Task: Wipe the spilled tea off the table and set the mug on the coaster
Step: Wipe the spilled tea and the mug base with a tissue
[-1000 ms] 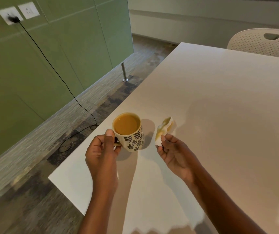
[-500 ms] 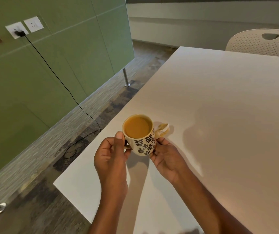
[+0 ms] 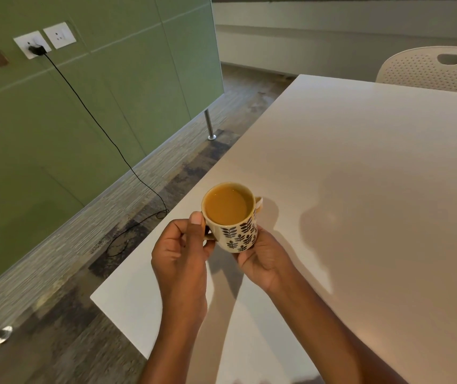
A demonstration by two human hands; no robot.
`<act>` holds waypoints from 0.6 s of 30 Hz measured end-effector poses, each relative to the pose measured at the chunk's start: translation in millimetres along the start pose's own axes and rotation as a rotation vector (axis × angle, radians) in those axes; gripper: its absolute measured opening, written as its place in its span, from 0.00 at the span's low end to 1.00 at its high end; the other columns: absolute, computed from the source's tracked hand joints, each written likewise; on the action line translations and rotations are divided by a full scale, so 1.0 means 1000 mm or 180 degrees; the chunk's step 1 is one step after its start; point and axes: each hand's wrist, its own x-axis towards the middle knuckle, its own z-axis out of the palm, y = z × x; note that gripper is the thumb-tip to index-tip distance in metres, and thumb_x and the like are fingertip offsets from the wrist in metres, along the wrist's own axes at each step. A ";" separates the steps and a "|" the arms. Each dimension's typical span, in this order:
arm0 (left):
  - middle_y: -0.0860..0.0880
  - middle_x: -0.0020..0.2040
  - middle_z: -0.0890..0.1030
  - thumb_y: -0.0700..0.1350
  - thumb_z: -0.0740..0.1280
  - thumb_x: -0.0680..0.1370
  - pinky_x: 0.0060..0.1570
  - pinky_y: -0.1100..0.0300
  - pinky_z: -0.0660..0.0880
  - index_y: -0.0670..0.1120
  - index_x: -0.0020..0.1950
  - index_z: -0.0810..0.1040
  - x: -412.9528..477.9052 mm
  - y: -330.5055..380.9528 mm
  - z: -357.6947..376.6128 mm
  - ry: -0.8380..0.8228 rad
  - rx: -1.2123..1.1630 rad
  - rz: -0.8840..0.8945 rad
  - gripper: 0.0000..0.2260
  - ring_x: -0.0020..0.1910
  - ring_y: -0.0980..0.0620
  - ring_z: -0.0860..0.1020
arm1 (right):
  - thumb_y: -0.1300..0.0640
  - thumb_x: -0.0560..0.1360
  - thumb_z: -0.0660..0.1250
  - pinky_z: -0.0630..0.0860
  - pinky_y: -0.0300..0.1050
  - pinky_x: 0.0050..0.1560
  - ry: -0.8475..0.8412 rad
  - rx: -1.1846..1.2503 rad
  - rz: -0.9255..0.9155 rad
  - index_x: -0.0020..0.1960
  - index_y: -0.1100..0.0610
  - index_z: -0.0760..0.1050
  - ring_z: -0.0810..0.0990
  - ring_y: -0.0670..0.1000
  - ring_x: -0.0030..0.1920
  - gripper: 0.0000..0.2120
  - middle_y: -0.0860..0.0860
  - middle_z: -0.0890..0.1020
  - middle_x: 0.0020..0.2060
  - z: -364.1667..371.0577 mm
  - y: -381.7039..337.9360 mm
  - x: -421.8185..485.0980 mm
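A cream mug (image 3: 237, 234) with dark leaf prints, full of milky tea, is held just above the white table (image 3: 360, 189) near its left edge. My left hand (image 3: 181, 245) grips the handle, thumb up by the rim. My right hand (image 3: 263, 257) cups the mug's lower right side and bottom. A tea-stained tissue (image 3: 259, 203) peeks out behind the mug's right side, held against the mug by my right fingers. No coaster and no spill show in this view.
A white perforated chair (image 3: 432, 69) stands at the table's far side. A green wall panel (image 3: 55, 134) on the left carries sockets with a black cable (image 3: 97, 120) running down to the floor. The table's near left corner (image 3: 94, 297) lies below my left forearm.
My right hand, which held the stained tissue apart to the right, has come in under the mug's right side with the tissue. The mug has risen slightly and both hands now hold it.
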 end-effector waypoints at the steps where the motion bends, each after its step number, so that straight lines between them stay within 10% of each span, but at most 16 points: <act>1: 0.49 0.44 0.90 0.48 0.68 0.85 0.50 0.56 0.88 0.43 0.48 0.83 0.000 0.001 0.000 0.0008 0.0014 0.0014 0.10 0.50 0.52 0.89 | 0.64 0.84 0.64 0.85 0.56 0.62 0.0009 0.0049 0.0043 0.68 0.63 0.81 0.81 0.64 0.70 0.14 0.65 0.84 0.65 0.001 0.002 0.002; 7: 0.49 0.43 0.89 0.47 0.68 0.85 0.51 0.56 0.88 0.43 0.47 0.82 0.004 0.005 -0.003 0.0014 -0.0079 0.0022 0.10 0.48 0.54 0.89 | 0.66 0.83 0.67 0.88 0.47 0.45 0.0041 0.0059 0.0172 0.60 0.60 0.84 0.89 0.57 0.50 0.10 0.61 0.88 0.54 0.009 0.013 0.002; 18: 0.48 0.41 0.88 0.52 0.70 0.82 0.45 0.50 0.86 0.42 0.47 0.82 0.011 0.002 -0.007 0.0004 -0.0014 0.0135 0.14 0.41 0.54 0.87 | 0.76 0.78 0.64 0.86 0.42 0.39 0.0018 0.0064 0.0471 0.60 0.64 0.82 0.84 0.54 0.44 0.15 0.61 0.86 0.47 0.009 0.037 -0.009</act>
